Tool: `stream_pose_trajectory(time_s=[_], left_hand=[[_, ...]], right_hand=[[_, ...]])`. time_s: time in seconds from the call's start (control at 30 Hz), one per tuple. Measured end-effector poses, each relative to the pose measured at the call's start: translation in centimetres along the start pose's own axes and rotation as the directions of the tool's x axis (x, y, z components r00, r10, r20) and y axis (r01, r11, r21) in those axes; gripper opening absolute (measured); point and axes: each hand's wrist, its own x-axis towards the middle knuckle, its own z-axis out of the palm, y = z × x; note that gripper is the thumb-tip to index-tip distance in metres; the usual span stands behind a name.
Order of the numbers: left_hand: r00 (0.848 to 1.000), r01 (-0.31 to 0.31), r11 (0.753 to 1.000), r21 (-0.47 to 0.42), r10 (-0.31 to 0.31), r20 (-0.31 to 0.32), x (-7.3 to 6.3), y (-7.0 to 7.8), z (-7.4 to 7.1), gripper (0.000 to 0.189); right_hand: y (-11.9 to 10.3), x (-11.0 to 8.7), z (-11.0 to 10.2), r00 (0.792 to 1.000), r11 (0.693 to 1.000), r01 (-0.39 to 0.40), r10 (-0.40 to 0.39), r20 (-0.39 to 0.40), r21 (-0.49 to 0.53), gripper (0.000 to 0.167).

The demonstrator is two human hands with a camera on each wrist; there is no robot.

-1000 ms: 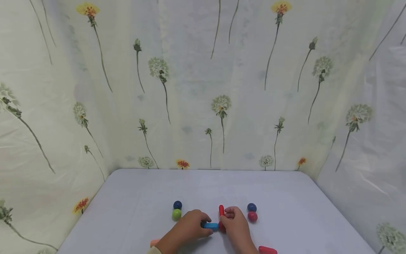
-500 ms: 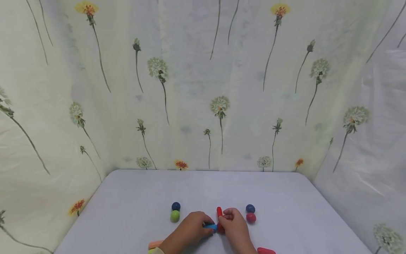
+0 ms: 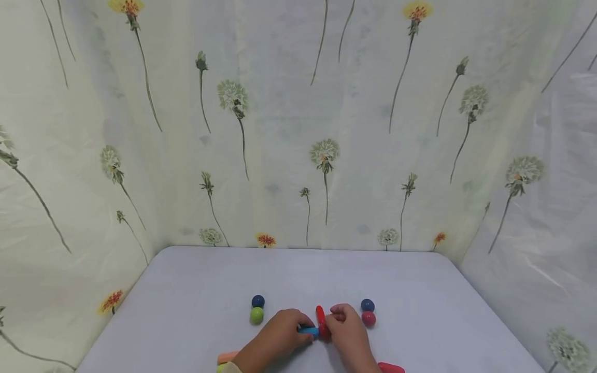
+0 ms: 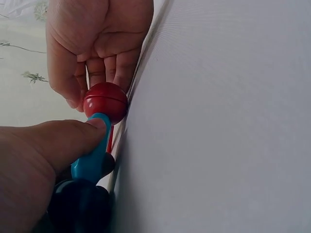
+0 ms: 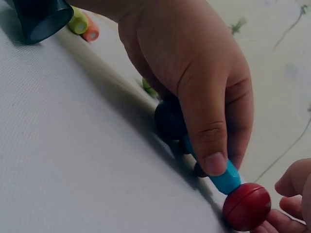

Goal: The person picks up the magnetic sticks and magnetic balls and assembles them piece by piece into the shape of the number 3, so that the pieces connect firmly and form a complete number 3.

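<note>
My left hand (image 3: 285, 330) pinches a light blue stick (image 3: 309, 331) between thumb and fingers, low over the white table. One end of the stick meets a glossy red ball (image 5: 247, 207); at its other end, partly behind the hand, is a dark blue ball (image 5: 167, 119). A red stick (image 3: 320, 314) extends from the red ball toward the back of the table, leaning left. Beside the red ball is my right hand (image 3: 347, 331). Its thumb stands apart from the ball in both wrist views, while its fingers lie close behind; whether they touch is unclear.
Back left, a navy ball (image 3: 258, 301) sits against a green ball (image 3: 256, 315). To the right are a blue ball (image 3: 367, 305) and a crimson ball (image 3: 368, 318). An orange stick (image 3: 227, 357) and a yellow-green stick (image 3: 221, 368) lie front left, another red stick (image 3: 391, 368) front right.
The red stick has swung leftward at its far end. My right hand, earlier holding at the red stick and ball, has eased slightly right from them. The left hand keeps its pinch.
</note>
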Motion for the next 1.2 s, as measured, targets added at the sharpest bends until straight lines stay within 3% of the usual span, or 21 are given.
stream_pose_trajectory(time_s=[0.3,0.5,0.7,0.8,0.93,1.2], left_hand=[[1.000,0.010,1.000,0.020,-0.010,0.005,0.4,0.9,0.1,0.018],[1.000,-0.003,0.998,0.060,0.004,-0.022,0.7,1.6,0.6,0.021],[0.999,0.032,0.996,0.079,-0.029,-0.037,1.0,1.6,0.8,0.017],[0.998,0.040,0.996,0.074,-0.036,-0.046,1.0,1.7,0.7,0.018],[0.998,0.055,0.997,0.060,-0.053,-0.045,0.9,1.7,0.7,0.020],[0.998,0.051,0.997,0.051,-0.050,-0.024,0.7,1.7,1.0,0.019]], right_hand=[[-0.4,-0.2,-2.5,0.987,0.989,0.105,-0.116,-0.107,-0.103,0.027],[0.2,0.1,-4.2,0.965,0.967,0.183,-0.211,-0.156,-0.175,0.024],[0.8,0.6,-6.3,0.938,0.942,0.229,-0.281,-0.204,-0.244,0.023],[0.8,0.9,-7.2,0.940,0.939,0.205,-0.268,-0.211,-0.278,0.027],[1.2,1.3,-8.0,0.960,0.941,0.136,-0.203,-0.196,-0.309,0.040],[2.3,2.2,-8.2,0.986,0.952,0.052,-0.096,-0.133,-0.302,0.051]])
